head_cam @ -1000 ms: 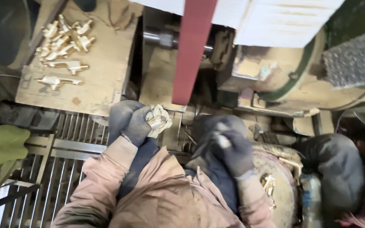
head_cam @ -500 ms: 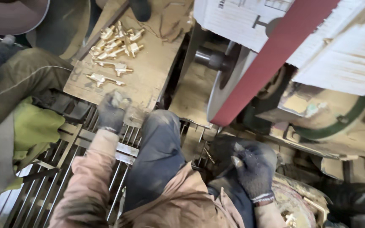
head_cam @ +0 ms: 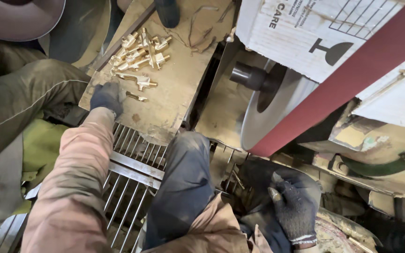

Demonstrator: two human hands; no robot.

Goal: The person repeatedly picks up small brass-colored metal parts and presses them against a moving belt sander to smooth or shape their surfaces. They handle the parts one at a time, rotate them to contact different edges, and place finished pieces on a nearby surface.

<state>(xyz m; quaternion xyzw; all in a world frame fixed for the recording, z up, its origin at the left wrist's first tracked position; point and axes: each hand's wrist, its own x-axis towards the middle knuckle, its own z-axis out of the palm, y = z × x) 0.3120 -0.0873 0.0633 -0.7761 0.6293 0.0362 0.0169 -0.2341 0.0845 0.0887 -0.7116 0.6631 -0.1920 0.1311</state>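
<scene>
Reaching left hand (head_cam: 106,97) now at brass fittings (head_cam: 139,51)

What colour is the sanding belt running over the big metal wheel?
The sanding belt is dark red, plain and unpatterned, seen clearly in the head view.

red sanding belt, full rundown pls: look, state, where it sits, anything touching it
The red sanding belt is a wide, flat, dark red abrasive-looking band running diagonally from upper right down to lower left. Its lower end wraps the rim of a large grey metal wheel with a dark hub; the upper end leaves the frame. A white cardboard box lies behind it. Whether it is running cannot be told. Neither gloved hand touches it; the right hand rests below it.
</scene>
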